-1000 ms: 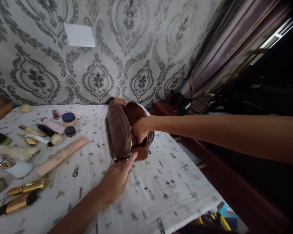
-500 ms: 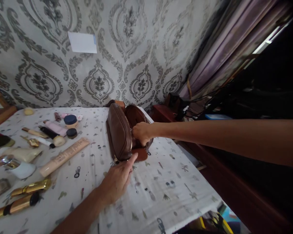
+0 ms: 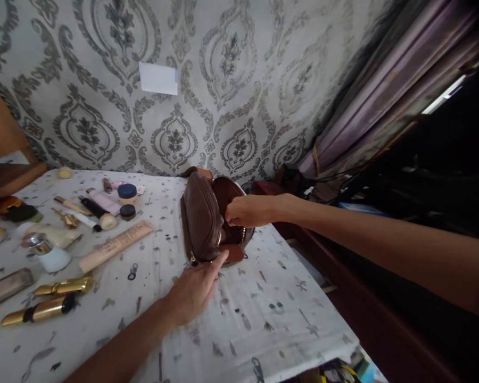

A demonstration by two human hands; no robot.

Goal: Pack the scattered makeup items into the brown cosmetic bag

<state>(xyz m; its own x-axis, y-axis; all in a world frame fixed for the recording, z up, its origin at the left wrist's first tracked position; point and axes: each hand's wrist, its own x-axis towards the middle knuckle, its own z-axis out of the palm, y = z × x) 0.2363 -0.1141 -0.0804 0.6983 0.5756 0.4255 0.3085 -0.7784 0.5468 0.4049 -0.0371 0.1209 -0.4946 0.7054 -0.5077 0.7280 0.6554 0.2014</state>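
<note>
A brown zippered bag (image 3: 203, 217) stands unzipped on the cloth-covered table, near the wall. At its front lower edge rests my left hand (image 3: 195, 290), with the thumb side against the bag's base by the gold zipper pull; its other fingers are partly hidden. My right hand (image 3: 243, 210) is at the bag's opening from the right, its fingers curled together. Something small and pale shows at its fingertips, too small to name. The rest of the bag's inside is dark.
Left of the bag on the table (image 3: 143, 340) lie a beige tube (image 3: 115, 247), a blue-lidded jar (image 3: 127, 193), a gold-and-black tube (image 3: 40, 310) and several other cosmetics. A wooden piece stands far left; curtains (image 3: 367, 106) hang right.
My right hand has risen slightly within the bag's opening, and more of the inside shows. My left hand stays at the bag's base. The view has shifted left.
</note>
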